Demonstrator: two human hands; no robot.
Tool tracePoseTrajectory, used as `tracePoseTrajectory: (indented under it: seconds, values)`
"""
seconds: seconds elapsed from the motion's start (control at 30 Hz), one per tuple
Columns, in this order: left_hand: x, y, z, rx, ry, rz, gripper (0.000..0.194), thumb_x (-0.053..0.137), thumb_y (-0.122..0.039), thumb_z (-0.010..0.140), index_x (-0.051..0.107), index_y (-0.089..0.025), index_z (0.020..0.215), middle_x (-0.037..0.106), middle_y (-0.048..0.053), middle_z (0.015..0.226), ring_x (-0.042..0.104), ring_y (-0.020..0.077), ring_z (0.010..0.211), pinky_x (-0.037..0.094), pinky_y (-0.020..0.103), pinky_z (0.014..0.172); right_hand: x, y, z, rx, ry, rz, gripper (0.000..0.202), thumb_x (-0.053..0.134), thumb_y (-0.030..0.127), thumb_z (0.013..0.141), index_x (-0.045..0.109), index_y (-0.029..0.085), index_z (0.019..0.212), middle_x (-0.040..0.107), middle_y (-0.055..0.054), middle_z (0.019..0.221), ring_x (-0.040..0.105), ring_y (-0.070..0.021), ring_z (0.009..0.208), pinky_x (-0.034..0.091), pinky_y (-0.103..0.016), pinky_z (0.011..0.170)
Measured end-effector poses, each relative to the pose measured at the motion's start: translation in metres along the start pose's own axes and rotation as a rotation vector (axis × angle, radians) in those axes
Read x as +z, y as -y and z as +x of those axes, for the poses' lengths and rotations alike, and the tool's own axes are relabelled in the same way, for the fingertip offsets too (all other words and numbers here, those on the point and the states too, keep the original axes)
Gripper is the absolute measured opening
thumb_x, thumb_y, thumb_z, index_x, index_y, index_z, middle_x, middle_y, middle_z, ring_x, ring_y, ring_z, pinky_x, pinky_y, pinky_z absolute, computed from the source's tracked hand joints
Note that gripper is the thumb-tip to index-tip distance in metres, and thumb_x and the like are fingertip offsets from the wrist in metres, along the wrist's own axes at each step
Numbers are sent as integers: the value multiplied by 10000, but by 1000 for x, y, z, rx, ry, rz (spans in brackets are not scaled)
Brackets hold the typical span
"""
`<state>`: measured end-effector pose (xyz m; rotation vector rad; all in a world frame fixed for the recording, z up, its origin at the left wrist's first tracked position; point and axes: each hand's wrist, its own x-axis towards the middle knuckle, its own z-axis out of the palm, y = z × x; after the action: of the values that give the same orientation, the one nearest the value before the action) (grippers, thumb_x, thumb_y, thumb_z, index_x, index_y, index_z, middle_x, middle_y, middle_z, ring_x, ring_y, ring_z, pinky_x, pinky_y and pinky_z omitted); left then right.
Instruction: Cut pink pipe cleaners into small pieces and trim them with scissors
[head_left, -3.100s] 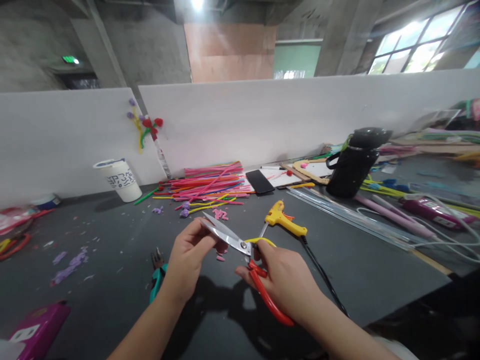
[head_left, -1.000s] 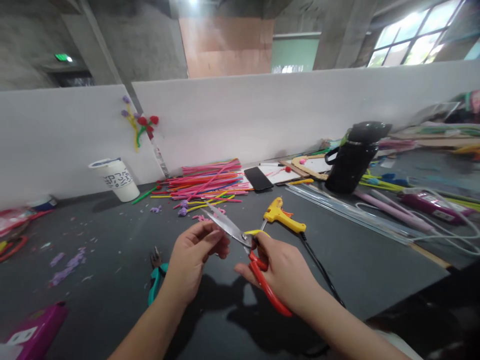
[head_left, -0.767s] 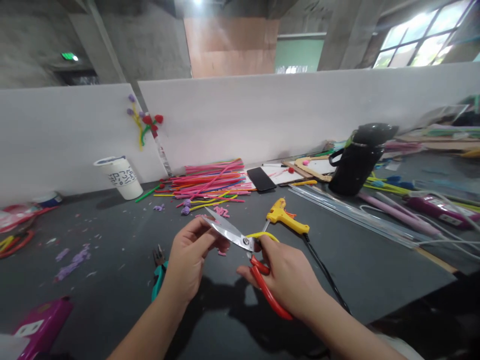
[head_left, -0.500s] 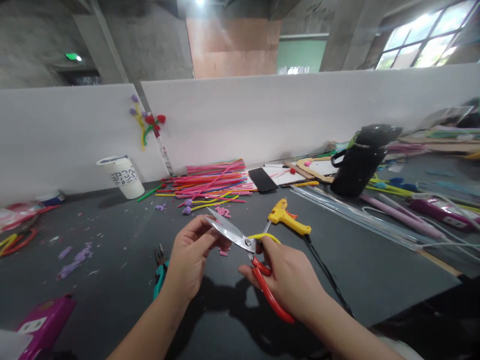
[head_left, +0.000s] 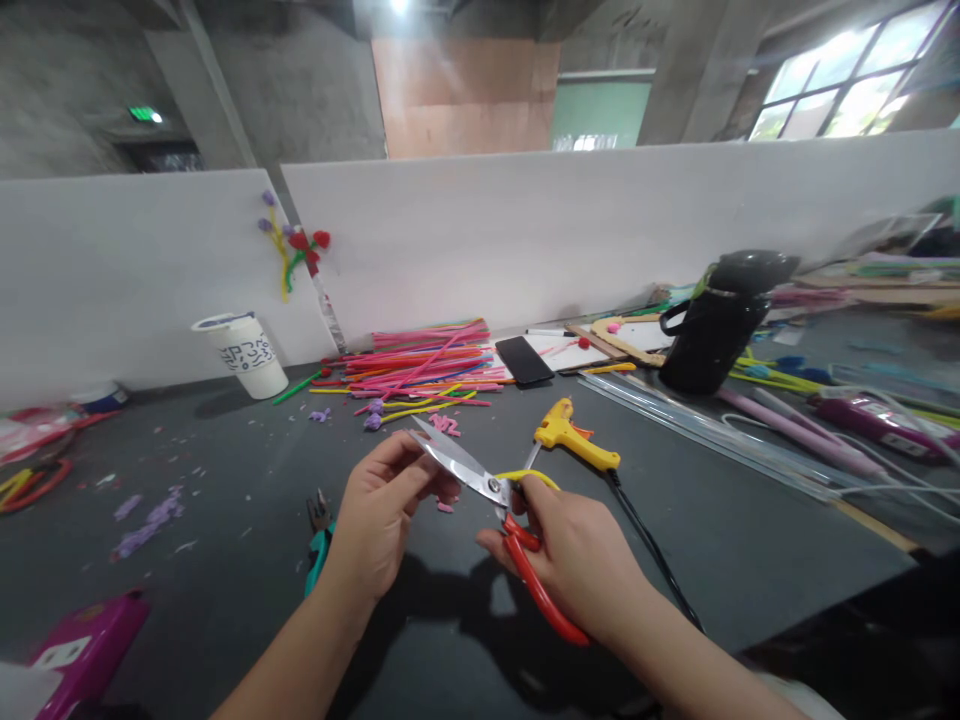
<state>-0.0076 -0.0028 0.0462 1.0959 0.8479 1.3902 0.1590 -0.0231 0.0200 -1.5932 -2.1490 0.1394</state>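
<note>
Red-handled scissors (head_left: 461, 464) are in my right hand (head_left: 581, 545), its fingers round the handles and the blades pointing up and left. A yellow pipe cleaner (head_left: 534, 476) curves out beside my right index finger; whether that hand grips it too I cannot tell. My left hand (head_left: 384, 510) is closed in a pinch behind the blades, and what it holds is hidden there. Just below the blades lies a small pink piece (head_left: 445, 507). More cut pink pieces (head_left: 445, 425) lie on the dark table beyond the scissors.
A yellow glue gun (head_left: 574, 435) with a black cord lies right of centre. Teal pliers (head_left: 318, 545) rest by my left wrist. Behind are pink pipe cleaners (head_left: 427, 360), a phone (head_left: 523, 360), a white cup (head_left: 251, 355) and a black jug (head_left: 724, 325). Purple scraps (head_left: 154, 520) lie left.
</note>
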Motion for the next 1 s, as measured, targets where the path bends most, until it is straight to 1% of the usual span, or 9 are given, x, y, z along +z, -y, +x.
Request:
tracePoseTrajectory:
  seconds: [0.33,0.5,0.63,0.7,0.77,0.9,1.0]
  values:
    - [-1,-1,0,-12,3,10,56,568,-160,694,609,-164,732,598,-19,599,538,91,519,418,212,517,1,-1,0,-20,-39,-15,349,438,533,724,478,186,722,573,-8,570,520,-148,468,231,-220,439]
    - [-1,-2,1,-28,17,23,55,566,-172,699,606,-166,736,603,-21,597,541,92,517,419,212,518,1,-1,0,-13,-34,-42,364,428,548,725,480,189,697,557,2,535,516,-146,455,217,-222,428]
    - [-2,-3,2,-44,8,29,60,580,-167,681,601,-153,735,606,-16,595,547,97,505,426,216,509,0,-4,0,-23,-75,-65,372,432,554,719,486,190,673,542,5,514,504,-137,450,213,-221,430]
    - [-3,-4,3,-55,10,30,54,594,-164,668,600,-152,721,603,-20,585,545,92,498,428,210,506,-1,-6,0,-14,-89,-73,373,434,554,718,482,191,646,528,7,494,492,-134,441,209,-221,430]
    - [-4,-4,3,-63,17,23,38,597,-167,668,596,-156,705,601,-23,583,542,86,497,424,202,500,-3,-7,0,12,-73,-48,375,436,554,718,472,194,620,522,9,485,477,-127,429,209,-219,428]
    - [-4,-3,3,-59,43,-7,17,568,-164,698,574,-164,681,594,-25,592,539,86,520,417,201,506,-6,-6,0,29,-15,33,357,455,555,702,479,199,698,548,12,536,477,-126,450,234,-215,437]
    - [-2,-3,2,-37,61,-3,24,557,-151,700,565,-162,680,583,-24,599,529,85,530,416,210,529,-5,-6,0,13,-3,21,352,471,548,688,485,202,749,567,3,588,495,-136,484,245,-216,447]
